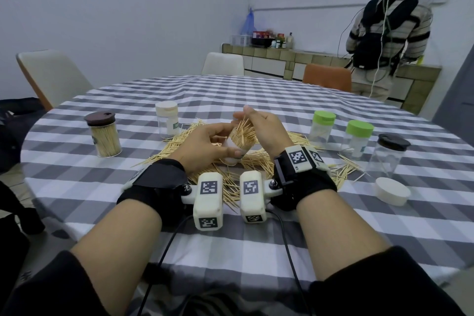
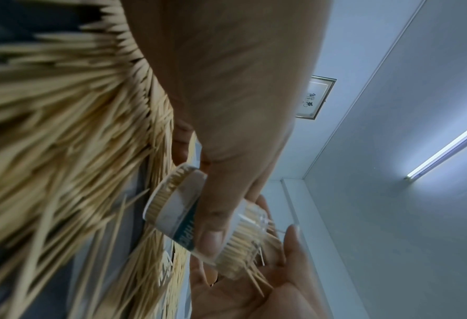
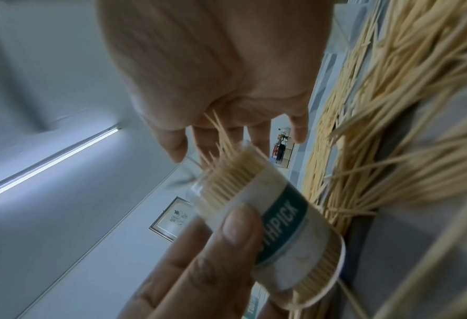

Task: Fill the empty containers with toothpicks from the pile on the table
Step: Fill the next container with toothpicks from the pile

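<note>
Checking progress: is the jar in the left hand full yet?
Nearly full: the jar is packed with toothpicks, some poking above its lidless mouth.
</note>
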